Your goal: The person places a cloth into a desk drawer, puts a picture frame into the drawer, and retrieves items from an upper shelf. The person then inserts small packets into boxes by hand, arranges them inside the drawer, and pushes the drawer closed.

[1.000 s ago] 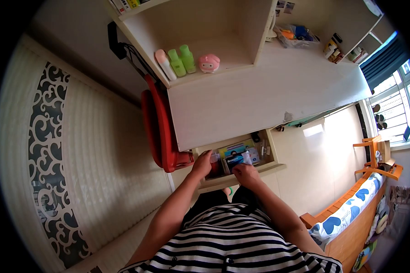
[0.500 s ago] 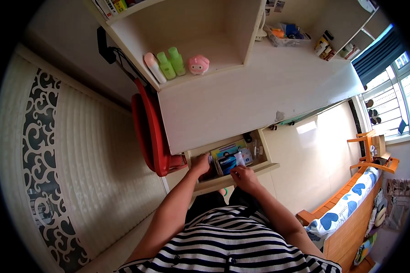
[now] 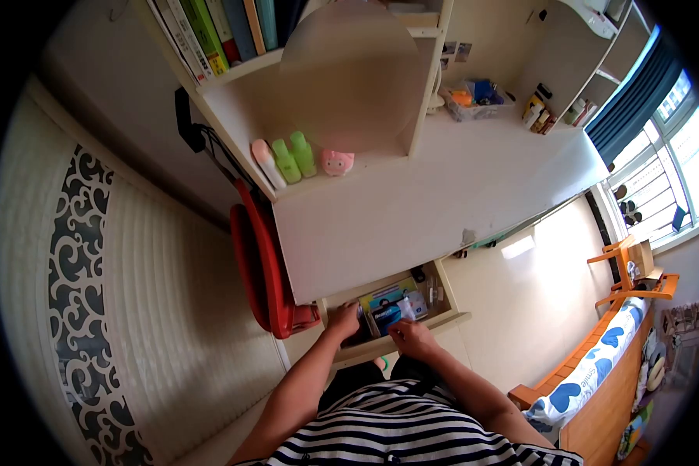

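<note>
My left hand (image 3: 343, 320) reaches into the left side of a pulled-out drawer (image 3: 445, 317), its fingers curled; what they hold, if anything, is hidden. A dark blue packet with white lettering (image 3: 385, 317) sits in the middle of the drawer. My right hand (image 3: 413, 339) is closed at the packet's lower right corner, over the drawer's front. Behind the packet lies a flat yellow and blue item (image 3: 384, 295). A whitish packet (image 3: 408, 308) shows just above my right fingers, with small items along the drawer's right side.
Above the drawer is a white desk (image 3: 412, 217) with a chipped edge. Its shelf holds green bottles (image 3: 295, 159) and a pink figure (image 3: 337, 162). A red chair (image 3: 260, 264) stands close on the left. A clear bin (image 3: 478, 102) sits far back. A blurred oval covers part of the shelf.
The view has tilted up, so the desk and drawer sit lower and more books show at the top. Both hands stay at nearly the same places in the drawer.
</note>
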The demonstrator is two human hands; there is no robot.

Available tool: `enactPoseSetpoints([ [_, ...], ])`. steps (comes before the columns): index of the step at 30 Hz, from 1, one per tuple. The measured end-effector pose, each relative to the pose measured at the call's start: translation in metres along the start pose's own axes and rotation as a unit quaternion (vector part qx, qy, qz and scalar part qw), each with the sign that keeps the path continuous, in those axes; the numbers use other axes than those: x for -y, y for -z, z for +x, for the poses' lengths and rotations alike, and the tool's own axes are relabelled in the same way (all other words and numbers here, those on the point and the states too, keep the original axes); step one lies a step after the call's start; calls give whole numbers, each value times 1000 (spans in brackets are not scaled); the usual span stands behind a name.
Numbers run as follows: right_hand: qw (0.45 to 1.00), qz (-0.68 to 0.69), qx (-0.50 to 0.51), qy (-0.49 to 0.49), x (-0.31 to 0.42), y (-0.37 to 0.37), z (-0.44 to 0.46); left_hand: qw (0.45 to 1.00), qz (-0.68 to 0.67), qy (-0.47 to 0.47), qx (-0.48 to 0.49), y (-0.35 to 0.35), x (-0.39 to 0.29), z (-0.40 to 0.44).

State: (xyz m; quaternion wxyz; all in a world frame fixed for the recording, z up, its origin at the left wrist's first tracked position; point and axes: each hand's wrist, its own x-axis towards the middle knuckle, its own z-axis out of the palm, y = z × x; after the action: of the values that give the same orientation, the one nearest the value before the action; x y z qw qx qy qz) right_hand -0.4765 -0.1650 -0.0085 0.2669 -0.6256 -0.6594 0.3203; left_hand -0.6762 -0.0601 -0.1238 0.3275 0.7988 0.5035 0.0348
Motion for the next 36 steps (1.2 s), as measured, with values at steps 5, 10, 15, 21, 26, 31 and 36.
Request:
enactPoseSetpoints([
  [5,1000,-5,-12,1,-2,3,-1,988,-51,-87,-114,30,-8,-22],
  [10,998,-29,18,53,-7,19,-2,974,-74,-111,-180,55,-12,-72],
  [15,994,-95,43,34,-7,42,-19,974,-71,-167,-133,73,-25,-122],
  [21,989,-134,51,25,-22,44,-35,985,-63,-158,8,85,-28,-128],
  [26,990,-131,52,28,-45,27,-37,967,89,-232,50,93,-32,-117],
  [31,984,-164,21,61,-26,36,-38,956,104,-267,59,92,-44,-115],
  [36,979,-191,-16,74,-28,32,-38,962,95,-254,31,102,-59,-113],
])
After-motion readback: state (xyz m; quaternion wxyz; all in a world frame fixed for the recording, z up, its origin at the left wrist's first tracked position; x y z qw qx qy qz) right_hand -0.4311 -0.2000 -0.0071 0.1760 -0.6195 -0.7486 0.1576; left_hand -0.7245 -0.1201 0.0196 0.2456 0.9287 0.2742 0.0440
